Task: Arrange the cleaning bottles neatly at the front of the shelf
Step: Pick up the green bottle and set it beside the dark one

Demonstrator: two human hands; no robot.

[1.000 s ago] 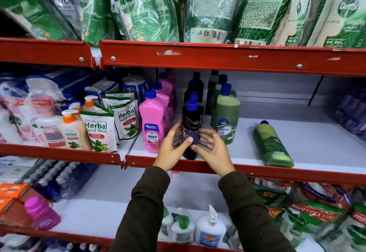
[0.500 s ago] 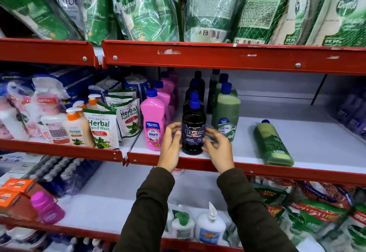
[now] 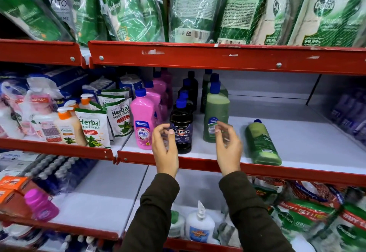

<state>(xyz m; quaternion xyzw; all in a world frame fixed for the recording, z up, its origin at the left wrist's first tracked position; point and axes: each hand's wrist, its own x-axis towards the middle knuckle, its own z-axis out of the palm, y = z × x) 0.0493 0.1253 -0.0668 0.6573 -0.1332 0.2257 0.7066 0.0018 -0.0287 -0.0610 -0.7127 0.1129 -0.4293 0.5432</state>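
Both hands released black bottle (image 3: 181, 131): upright, label forward; left hand (image 3: 165, 148), right hand (image 3: 227, 146) open, empty.

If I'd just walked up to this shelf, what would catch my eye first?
Probably the two bare hands, left hand and right hand, open in front of the middle shelf, holding nothing. Between them stands a black Bactin bottle, with a pink Shakti bottle to its left and an upright green bottle to its right. Further right, another green bottle lies on its side, the odd one out.

bare shelf (image 3: 297, 133) right of toppled green bottle (image 3: 262, 142)
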